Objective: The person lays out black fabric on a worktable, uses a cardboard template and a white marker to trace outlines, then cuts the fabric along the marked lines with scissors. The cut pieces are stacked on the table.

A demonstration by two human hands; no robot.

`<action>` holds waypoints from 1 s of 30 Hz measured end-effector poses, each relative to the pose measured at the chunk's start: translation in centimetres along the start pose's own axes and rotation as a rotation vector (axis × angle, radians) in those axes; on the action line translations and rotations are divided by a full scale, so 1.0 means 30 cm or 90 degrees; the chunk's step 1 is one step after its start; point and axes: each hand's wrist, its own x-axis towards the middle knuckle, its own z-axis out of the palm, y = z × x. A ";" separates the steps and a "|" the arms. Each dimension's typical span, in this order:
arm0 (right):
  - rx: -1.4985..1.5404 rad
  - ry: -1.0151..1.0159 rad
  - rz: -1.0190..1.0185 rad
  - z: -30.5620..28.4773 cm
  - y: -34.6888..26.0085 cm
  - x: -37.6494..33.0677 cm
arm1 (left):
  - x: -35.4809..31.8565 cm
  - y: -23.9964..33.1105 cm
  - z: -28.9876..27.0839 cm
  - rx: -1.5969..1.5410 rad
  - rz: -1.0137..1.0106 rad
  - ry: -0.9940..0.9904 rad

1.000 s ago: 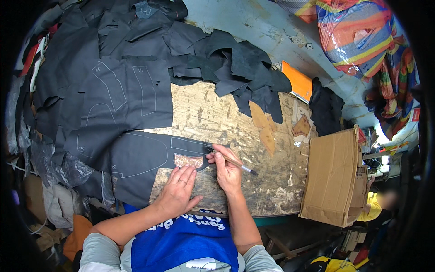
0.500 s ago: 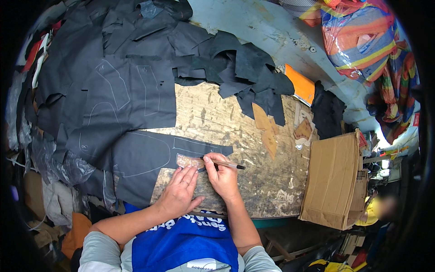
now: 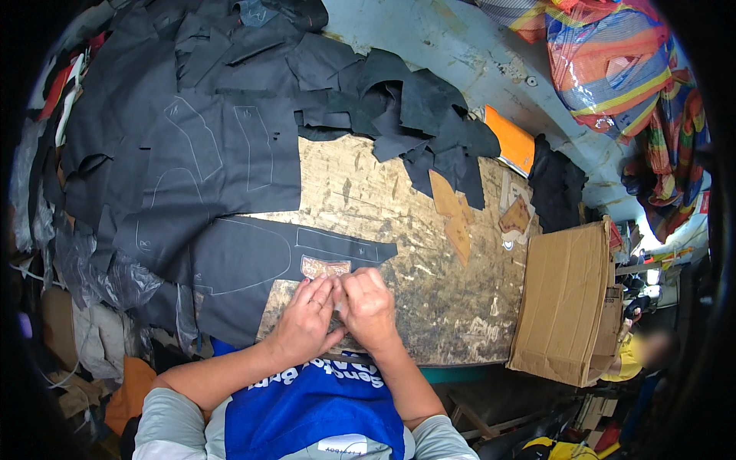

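A small reddish-brown pattern piece point(image 3: 326, 267) lies on a strip of black leather point(image 3: 238, 257) marked with white outlines. My left hand point(image 3: 304, 314) rests flat at its lower edge, fingers stretched out and fingertips against the piece. Beside it, my right hand point(image 3: 368, 307) is closed, its fingertips at the piece's lower right edge. The pen seen in this hand earlier is mostly hidden now; only a pale bit shows between the two hands.
More black leather point(image 3: 222, 153) with drawn outlines covers the left and back of the worn wooden table point(image 3: 429, 299). Tan pattern pieces point(image 3: 451, 211) lie to the right, near an orange folder point(image 3: 508, 142). A cardboard box point(image 3: 560, 303) stands at the right edge. Beyond it is a person in yellow point(image 3: 627, 360).
My right hand has turned and curled inward, from the piece's right end to its lower edge. The pen that pointed right is now mostly out of sight. My left hand has barely moved.
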 end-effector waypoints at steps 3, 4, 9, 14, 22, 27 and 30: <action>0.193 0.048 0.100 0.021 -0.001 -0.033 | 0.018 -0.002 -0.024 0.018 0.004 -0.017; 0.291 0.074 0.218 0.025 0.002 -0.043 | 0.033 -0.009 -0.036 0.015 0.010 -0.016; 0.269 0.238 0.391 -0.003 0.048 -0.042 | 0.126 -0.066 -0.127 0.096 -0.143 -0.010; -0.110 0.137 0.192 -0.019 0.116 0.012 | 0.099 -0.152 -0.258 -0.023 -0.227 -0.054; -0.064 0.137 0.203 -0.025 0.142 0.070 | -0.104 -0.245 -0.321 -0.533 -0.447 0.180; -0.084 0.043 0.179 -0.028 0.158 0.057 | -0.122 -0.237 -0.228 -0.501 -0.436 0.283; -0.022 0.058 0.119 -0.027 0.199 0.092 | -0.089 -0.212 -0.194 -0.605 -0.399 0.276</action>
